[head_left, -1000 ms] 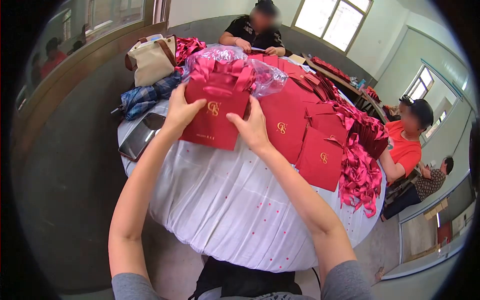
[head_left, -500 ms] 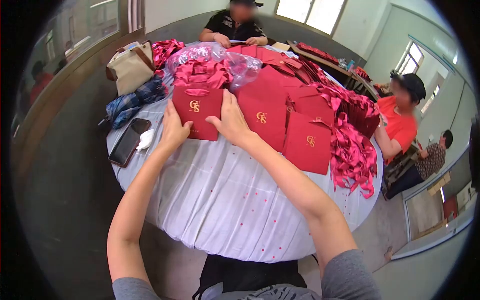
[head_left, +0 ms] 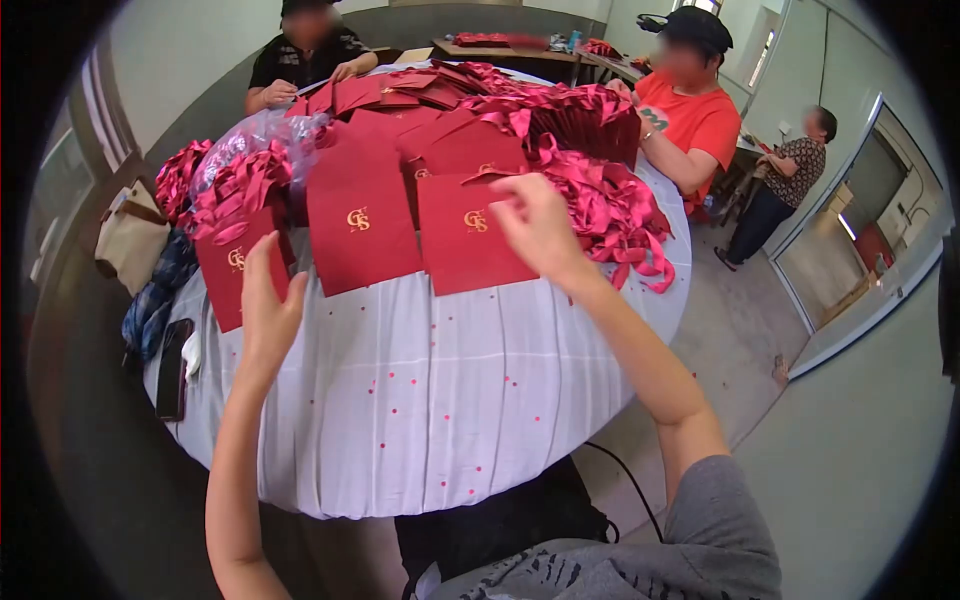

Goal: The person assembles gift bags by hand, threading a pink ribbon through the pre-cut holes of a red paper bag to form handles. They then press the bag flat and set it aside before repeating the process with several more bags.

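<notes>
Several flat red paper bags with gold lettering lie on the white-covered table. My left hand [head_left: 266, 318] is open, fingers stretched upward and thumb apart, in front of the right side of the leftmost bag [head_left: 222, 285]. Whether it touches that bag is not clear. My right hand [head_left: 545, 228] reaches over the upper right part of another bag [head_left: 475, 255], its fingers bent and apart, with no firm hold visible. Between the hands lies a middle bag [head_left: 362, 245]. Glossy pink ribbon handles [head_left: 610, 215] are heaped beyond my right hand.
At left are a phone [head_left: 174, 370], a white crumpled piece [head_left: 192, 353], a folded plaid umbrella [head_left: 160, 290] and a beige handbag [head_left: 135, 235]. Clear plastic [head_left: 245, 140] covers ribbons. Two people sit across the table; another person [head_left: 785, 180] stands behind. Red dots speckle the tablecloth [head_left: 400, 440].
My right hand has left the leftmost bag and moved right to another bag. My left hand has loosened beside the leftmost bag. The camera view has turned right.
</notes>
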The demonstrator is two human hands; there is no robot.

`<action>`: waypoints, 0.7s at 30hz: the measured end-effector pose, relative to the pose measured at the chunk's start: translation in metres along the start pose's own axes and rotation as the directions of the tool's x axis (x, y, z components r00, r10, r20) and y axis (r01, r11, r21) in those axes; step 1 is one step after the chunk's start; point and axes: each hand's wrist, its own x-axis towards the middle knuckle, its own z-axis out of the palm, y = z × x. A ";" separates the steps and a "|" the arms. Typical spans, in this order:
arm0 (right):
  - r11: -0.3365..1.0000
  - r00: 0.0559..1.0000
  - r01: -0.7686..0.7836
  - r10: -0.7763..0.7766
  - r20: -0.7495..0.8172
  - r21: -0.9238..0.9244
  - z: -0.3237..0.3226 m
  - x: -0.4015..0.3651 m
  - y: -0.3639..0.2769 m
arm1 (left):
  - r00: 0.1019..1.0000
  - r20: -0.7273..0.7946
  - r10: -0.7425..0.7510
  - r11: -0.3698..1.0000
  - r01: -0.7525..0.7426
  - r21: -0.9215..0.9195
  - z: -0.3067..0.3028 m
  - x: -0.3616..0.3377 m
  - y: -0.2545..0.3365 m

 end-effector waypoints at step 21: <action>0.876 0.990 -0.126 0.080 -0.118 -0.466 -0.046 -0.003 0.102 | 0.903 0.306 0.302 0.951 -0.308 -0.032 0.142 0.081 0.108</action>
